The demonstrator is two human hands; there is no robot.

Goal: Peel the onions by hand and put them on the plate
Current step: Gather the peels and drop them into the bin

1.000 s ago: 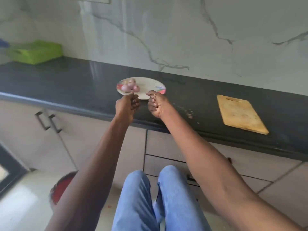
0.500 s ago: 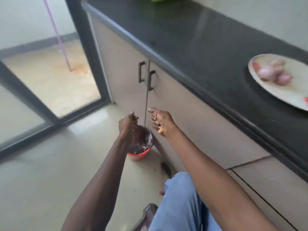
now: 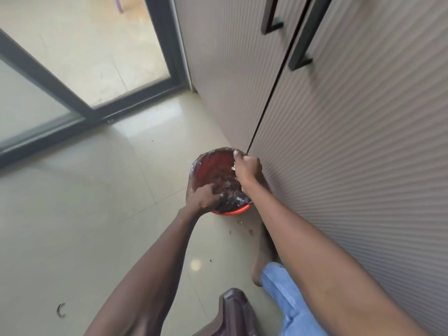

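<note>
Onions, plate out of view. Right hand (image 3: 248,167) over bin (image 3: 206,166) at 2 o'clock of rim, fingers curled round pale peel scraps (image 3: 233,168). Left hand (image 3: 202,198) at bin's 7 o'clock rim, fingers curled down into black liner (image 3: 232,202); what it grips, cannot tell. Peels (image 3: 224,184) inside bin. Bin on floor (image 3: 97,202), just beside cabinet (image 3: 351,141) at 3 o'clock. Glass door (image 3: 84,57) at 11 o'clock

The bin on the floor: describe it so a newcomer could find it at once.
Follow the ribbed grey cabinet doors down to the pale tiled floor. At their foot stands a small round red bin, lined with a dark plastic bag and holding brownish scraps. Both hands, left hand and right hand, are at its rim; nothing else on the floor is red.
</note>
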